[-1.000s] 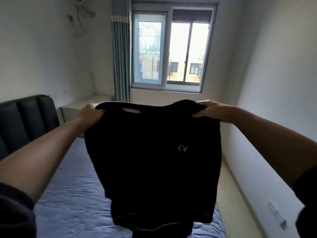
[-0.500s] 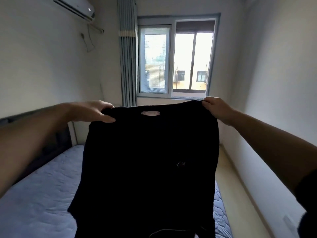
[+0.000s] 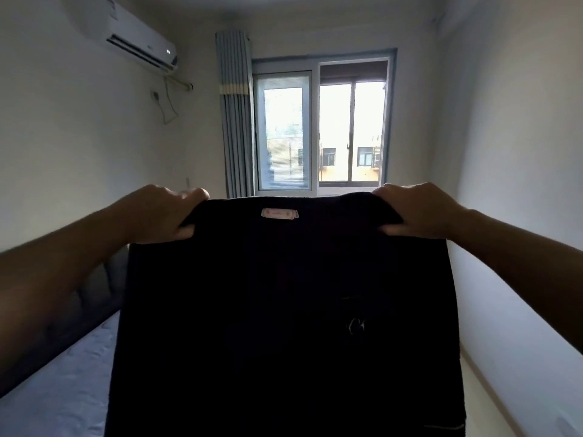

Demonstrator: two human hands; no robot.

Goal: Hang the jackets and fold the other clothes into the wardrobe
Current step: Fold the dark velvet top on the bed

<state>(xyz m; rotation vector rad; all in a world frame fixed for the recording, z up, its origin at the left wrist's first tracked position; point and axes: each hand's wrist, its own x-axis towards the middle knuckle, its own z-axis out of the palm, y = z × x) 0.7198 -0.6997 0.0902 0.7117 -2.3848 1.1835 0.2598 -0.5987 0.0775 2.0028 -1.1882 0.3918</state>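
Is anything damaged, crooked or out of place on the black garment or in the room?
Nothing stands out. The left hand and right hand grip the black garment by its top corners, and it hangs flat, with no tear visible. Only a cable dangles loosely under the air conditioner.

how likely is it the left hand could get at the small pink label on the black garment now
Probably yes: the small pink label lies bare near the top edge of the black garment, beside the left hand. But that hand grips its corner and would have to let go.
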